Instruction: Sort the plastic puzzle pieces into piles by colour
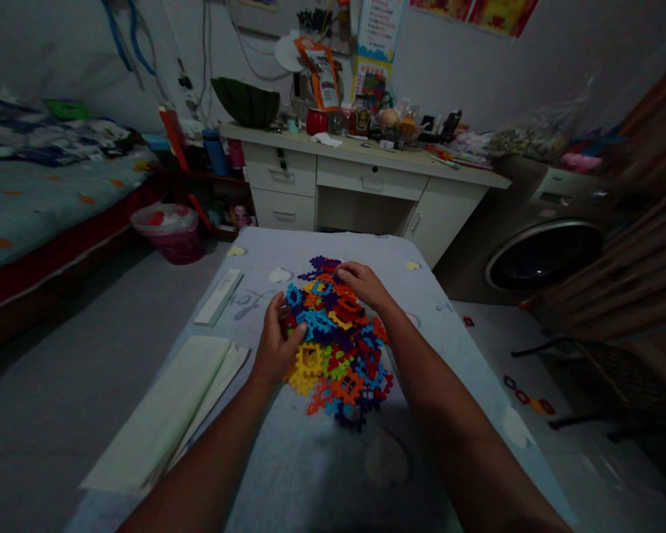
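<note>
A loose heap of interlocking plastic building pieces lies on the cloth-covered table. The pieces are red, orange, yellow, green, blue and purple, many of them square with notched edges. At the heap's left side my left hand rests with thumb and fingers apart, curved around its edge near blue and red pieces. My right hand reaches over the far right of the heap. Its fingers are stretched out, the tips at a red piece and purple pieces; what lies under them is partly hidden.
Left of the heap lie a folded pale cloth or paper and a long white box. Beyond the table stand a cluttered desk and a washing machine. A bin sits on the floor; a few pieces lie at right.
</note>
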A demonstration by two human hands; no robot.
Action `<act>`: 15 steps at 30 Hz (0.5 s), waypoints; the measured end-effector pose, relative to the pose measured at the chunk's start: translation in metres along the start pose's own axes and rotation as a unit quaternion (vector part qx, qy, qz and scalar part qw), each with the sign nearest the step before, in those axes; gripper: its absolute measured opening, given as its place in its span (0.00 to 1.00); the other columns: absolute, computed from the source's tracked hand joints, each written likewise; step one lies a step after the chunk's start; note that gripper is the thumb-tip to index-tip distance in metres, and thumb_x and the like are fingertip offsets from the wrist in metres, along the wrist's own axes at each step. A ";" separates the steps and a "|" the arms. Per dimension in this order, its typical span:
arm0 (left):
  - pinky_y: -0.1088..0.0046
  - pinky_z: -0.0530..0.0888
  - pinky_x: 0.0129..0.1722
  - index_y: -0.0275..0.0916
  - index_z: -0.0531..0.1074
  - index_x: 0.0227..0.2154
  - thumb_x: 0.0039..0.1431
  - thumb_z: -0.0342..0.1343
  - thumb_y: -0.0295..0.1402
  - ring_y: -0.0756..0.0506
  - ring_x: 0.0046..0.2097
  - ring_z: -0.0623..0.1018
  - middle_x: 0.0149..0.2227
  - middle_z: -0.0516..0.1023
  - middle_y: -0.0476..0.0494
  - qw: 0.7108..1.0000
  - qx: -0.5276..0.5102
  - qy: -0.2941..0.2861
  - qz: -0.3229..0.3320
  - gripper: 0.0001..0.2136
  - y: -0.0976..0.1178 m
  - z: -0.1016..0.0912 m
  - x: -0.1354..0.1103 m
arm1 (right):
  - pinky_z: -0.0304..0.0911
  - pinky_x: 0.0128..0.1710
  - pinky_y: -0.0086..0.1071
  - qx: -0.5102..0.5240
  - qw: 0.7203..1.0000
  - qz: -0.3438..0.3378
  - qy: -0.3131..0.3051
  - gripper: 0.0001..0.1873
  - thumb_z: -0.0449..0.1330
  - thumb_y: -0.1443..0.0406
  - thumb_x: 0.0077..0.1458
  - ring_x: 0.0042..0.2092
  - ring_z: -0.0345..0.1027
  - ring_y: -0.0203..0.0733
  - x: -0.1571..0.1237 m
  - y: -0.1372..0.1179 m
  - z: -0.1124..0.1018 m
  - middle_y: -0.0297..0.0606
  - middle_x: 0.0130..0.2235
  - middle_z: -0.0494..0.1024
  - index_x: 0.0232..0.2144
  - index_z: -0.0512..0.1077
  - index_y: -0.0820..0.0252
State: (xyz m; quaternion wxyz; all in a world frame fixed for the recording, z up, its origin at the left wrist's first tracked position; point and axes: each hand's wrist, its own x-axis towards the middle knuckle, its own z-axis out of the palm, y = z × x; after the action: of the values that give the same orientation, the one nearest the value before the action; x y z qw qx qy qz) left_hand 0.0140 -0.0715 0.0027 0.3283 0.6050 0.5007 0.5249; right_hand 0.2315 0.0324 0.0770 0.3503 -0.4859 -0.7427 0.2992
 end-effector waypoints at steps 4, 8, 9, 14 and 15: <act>0.53 0.66 0.60 0.44 0.51 0.65 0.61 0.53 0.45 0.36 0.64 0.64 0.62 0.62 0.36 1.000 0.005 0.003 0.013 0.32 -0.003 -0.001 0.000 | 0.63 0.52 0.39 -0.143 0.988 0.054 -0.009 0.14 0.59 0.61 0.56 0.49 0.70 0.45 0.049 0.008 0.004 0.41 0.47 0.78 0.43 0.75 0.60; 0.54 0.64 0.62 0.43 0.53 0.64 0.61 0.54 0.44 0.36 0.64 0.63 0.62 0.61 0.36 0.999 0.040 0.008 0.036 0.30 -0.005 -0.002 0.001 | 0.59 0.56 0.51 -0.244 0.961 0.120 -0.053 0.33 0.65 0.55 0.50 0.58 0.63 0.58 0.085 0.010 0.021 0.50 0.59 0.70 0.56 0.67 0.58; 0.53 0.64 0.62 0.43 0.53 0.64 0.61 0.54 0.44 0.36 0.64 0.63 0.62 0.61 0.36 0.998 0.051 0.011 0.038 0.30 -0.005 -0.002 0.001 | 0.57 0.57 0.53 -0.258 0.955 0.128 -0.064 0.37 0.66 0.53 0.49 0.60 0.61 0.60 0.091 0.011 0.026 0.51 0.61 0.68 0.59 0.64 0.58; 0.51 0.61 0.63 0.41 0.56 0.62 0.60 0.55 0.43 0.36 0.63 0.63 0.60 0.62 0.36 0.994 0.086 0.032 0.053 0.29 -0.003 -0.003 0.002 | 0.52 0.61 0.52 -0.298 0.933 0.151 -0.134 0.50 0.68 0.48 0.45 0.65 0.53 0.60 0.111 0.021 0.047 0.48 0.66 0.60 0.65 0.55 0.53; 0.50 0.61 0.63 0.41 0.56 0.62 0.60 0.55 0.43 0.36 0.64 0.63 0.60 0.62 0.36 0.994 0.090 0.035 0.055 0.29 -0.002 -0.002 0.002 | 0.53 0.61 0.50 -0.305 0.928 0.153 -0.150 0.50 0.68 0.49 0.44 0.65 0.53 0.60 0.112 0.023 0.049 0.47 0.66 0.60 0.65 0.55 0.53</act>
State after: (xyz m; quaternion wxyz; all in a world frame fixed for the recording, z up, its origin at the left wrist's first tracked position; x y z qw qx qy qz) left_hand 0.0109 -0.0689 0.0017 0.2257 0.6400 0.5227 0.5160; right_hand 0.1719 0.1394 0.0562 0.0194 -0.6261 -0.7590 0.1776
